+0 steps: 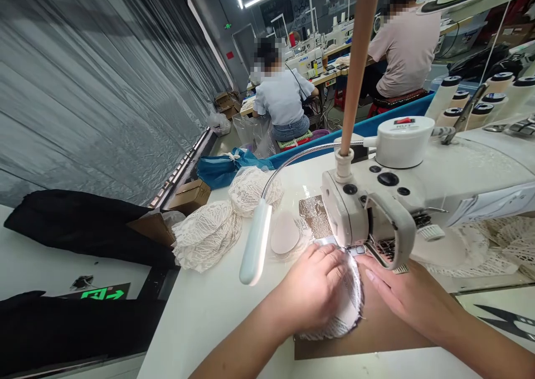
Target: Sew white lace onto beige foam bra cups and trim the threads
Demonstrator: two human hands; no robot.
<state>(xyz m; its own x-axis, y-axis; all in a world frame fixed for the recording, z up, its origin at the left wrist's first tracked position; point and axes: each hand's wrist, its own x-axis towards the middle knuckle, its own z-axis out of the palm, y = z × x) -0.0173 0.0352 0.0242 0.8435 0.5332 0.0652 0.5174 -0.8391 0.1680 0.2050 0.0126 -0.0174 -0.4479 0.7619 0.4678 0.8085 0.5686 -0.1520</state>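
Note:
A round, cup-shaped lace piece with a pale lining and dark edge lies under the head of the white sewing machine. My left hand rests on its left part, fingers curled down and gripping the fabric. The fingertips are close to the presser foot. At the right of the foot, my right hand has its fingers stretched out, the tips by the piece's edge and partly hidden under the machine head. A brown plate lies beneath.
Stacks of lace pieces and a pale oval pad lie left of the machine. A lamp on a bendy neck hangs over the table. Black scissors lie at right. Thread cones stand behind; two people sit at machines further back.

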